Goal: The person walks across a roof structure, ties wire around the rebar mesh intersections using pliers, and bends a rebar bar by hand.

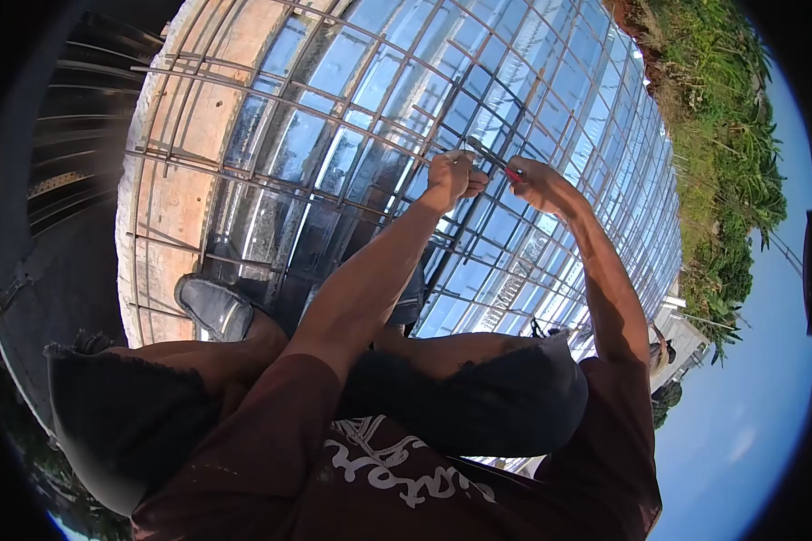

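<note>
My right hand [541, 187] is closed round the red handle of a pair of pincers [491, 155]. Their dark head points up and to the left, over the crossing bars. Close beside that head, my left hand [457, 176] is closed with its fingers drawn together. Whatever it may be pinching is too small to make out. Both hands are just above a grid of steel reinforcing bars [334, 194], near a darker band of bars.
Shiny corrugated metal decking [370, 86] lies beneath the bars, edged by a wooden board [185, 135] on the left. My shoe [216, 307] rests near that edge. Dark ribbed sheets [86, 117] lie beyond. Another person [662, 350] is at the far right, near greenery [722, 153].
</note>
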The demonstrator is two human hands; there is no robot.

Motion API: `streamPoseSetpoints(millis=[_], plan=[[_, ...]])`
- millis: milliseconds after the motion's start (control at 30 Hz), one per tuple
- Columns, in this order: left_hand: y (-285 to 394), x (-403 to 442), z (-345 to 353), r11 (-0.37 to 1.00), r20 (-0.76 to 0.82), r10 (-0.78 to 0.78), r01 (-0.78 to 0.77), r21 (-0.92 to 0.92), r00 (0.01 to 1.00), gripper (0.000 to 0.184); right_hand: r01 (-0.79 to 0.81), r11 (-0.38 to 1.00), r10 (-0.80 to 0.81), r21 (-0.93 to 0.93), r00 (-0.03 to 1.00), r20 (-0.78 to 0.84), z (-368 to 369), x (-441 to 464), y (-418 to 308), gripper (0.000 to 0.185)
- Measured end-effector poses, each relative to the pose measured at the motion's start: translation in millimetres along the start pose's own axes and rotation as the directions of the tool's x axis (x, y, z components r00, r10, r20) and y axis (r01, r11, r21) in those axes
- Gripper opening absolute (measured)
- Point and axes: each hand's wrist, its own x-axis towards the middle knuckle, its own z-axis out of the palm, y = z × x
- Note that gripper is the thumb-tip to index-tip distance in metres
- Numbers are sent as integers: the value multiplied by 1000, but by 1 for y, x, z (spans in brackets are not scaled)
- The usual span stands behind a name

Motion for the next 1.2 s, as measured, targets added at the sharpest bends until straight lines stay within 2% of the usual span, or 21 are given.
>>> streamPoseSetpoints(millis=[133,200,233,300,367,467,533,567,600,700,767,800,833,900,967,1033,1067,1100,1133,1167,1200], plan=[[1,-4,3,997,-13,50,-49,66,999,26,180,980,-178,87,984,-30,2,3,9,7],[-4,-1,3,993,-30,93,-90,76,995,29,146,987,-148,-67,988,-30,-4,-7,-14,9],[-5,1,3,994,-26,89,-87,69,996,29,138,988,-141,-72,990,-28,-5,-8,-25,9],[-7,2,2,995,-3,81,-80,63,997,30,-37,990,34,-139,999,-26,-3,-10,-42,13],[-5,2,2,995,-2,77,-76,60,997,29,-9,987,6,-161,1000,-24,-6,-10,-49,14],[-7,1,1,996,4,81,-81,46,997,27,-82,968,78,-239,997,-23,-2,-6,-60,13],[-6,-2,3,996,12,92,-92,-11,996,24,51,880,-91,-472,994,-63,2,2,-60,5],[-7,-2,4,996,21,91,-91,-7,996,24,42,882,-85,-469,994,-71,8,18,-39,5],[-8,0,5,995,13,93,-92,-34,996,24,88,850,-153,-520,985,-84,18,46,-4,10],[-9,3,13,987,-40,98,-102,-121,994,24,104,911,-120,-399,993,-16,-10,21,-57,5],[-14,5,13,982,-66,158,-164,-92,985,24,-187,858,256,-479,963,82,-16,12,-104,7],[-15,5,15,979,-74,193,-198,-57,978,26,-163,814,265,-557,958,108,-17,9,-128,9],[-14,2,16,980,-66,190,-194,-53,979,26,-170,816,270,-552,957,104,-13,10,-129,9],[-12,-3,17,960,-125,278,-279,14,952,30,11,678,52,-735,997,63,-13,16,-126,18],[-13,-2,17,969,-83,247,-248,-5,965,32,-6,688,37,-726,999,26,-11,22,-109,25],[-10,-8,19,962,-74,157,-169,-215,985,37,-34,693,-87,-720,988,-130,-12,17,-97,18],[-5,-11,20,961,-80,160,-174,-214,984,37,-27,693,-93,-721,988,-126,-16,18,-98,18],[-1,-14,19,911,-31,42,-51,-410,999,39,-88,717,123,-692,992,0,-22,18,-98,16],[2,-19,19,810,43,-67,79,-581,997,42,-158,725,329,-670,935,135,-24,16,-98,15],[-3,-22,19,810,38,-68,77,-581,997,42,-154,727,326,-669,935,139,-22,14,-85,15],[-6,-23,20,781,164,-63,151,-606,985,45,-207,894,293,-397,941,170,-16,14,-64,13]])
